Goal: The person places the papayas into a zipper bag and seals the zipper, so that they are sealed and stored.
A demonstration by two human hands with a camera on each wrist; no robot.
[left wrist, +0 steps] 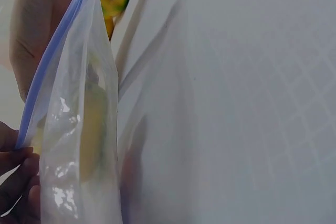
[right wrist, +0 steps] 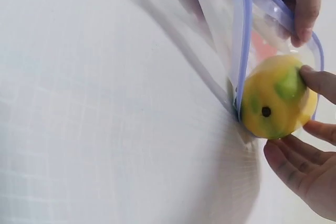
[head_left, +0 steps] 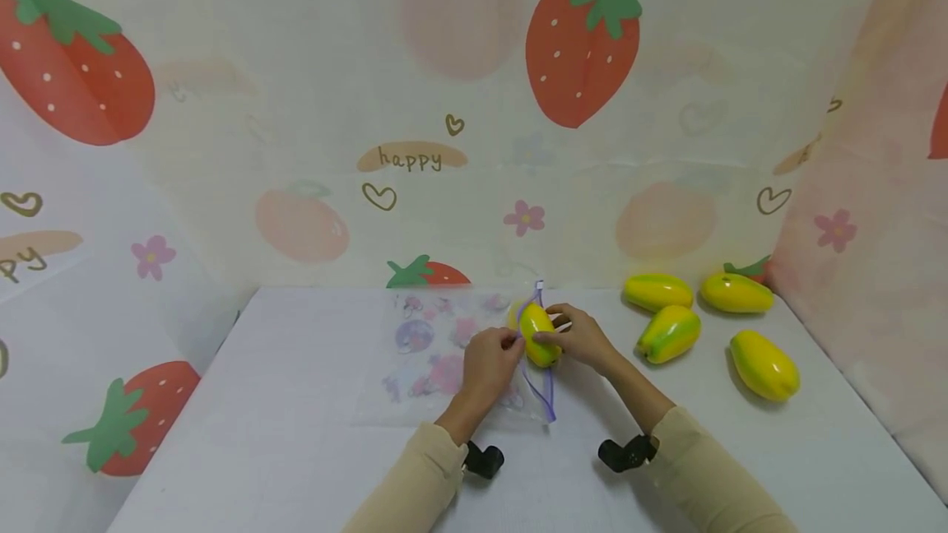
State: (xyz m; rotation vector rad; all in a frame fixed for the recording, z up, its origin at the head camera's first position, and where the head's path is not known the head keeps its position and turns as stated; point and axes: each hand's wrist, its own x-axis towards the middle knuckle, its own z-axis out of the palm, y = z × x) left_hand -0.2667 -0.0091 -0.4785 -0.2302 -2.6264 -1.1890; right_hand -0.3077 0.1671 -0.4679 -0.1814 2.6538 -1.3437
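Note:
A clear zip bag (head_left: 415, 385) with a printed pattern and a purple zip edge lies on the table, its mouth to the right. My left hand (head_left: 489, 364) pinches the purple rim and holds the mouth apart. In the mouth sits a glossy yellow-green papaya (head_left: 538, 334), its dark-dotted end outward in the right wrist view. My right hand (head_left: 581, 336) holds this papaya (right wrist: 278, 98) with thumb on one side and fingers on the other. Through the plastic in the left wrist view, a yellow shape (left wrist: 93, 135) shows blurred.
Several more papayas lie at the right of the white table (head_left: 281, 401), including one at the back (head_left: 657, 292) and one nearer (head_left: 765, 365). Fruit-printed cloth (head_left: 459, 220) stands behind and at both sides. Black wrist cameras (head_left: 625, 454) hang below the sleeves.

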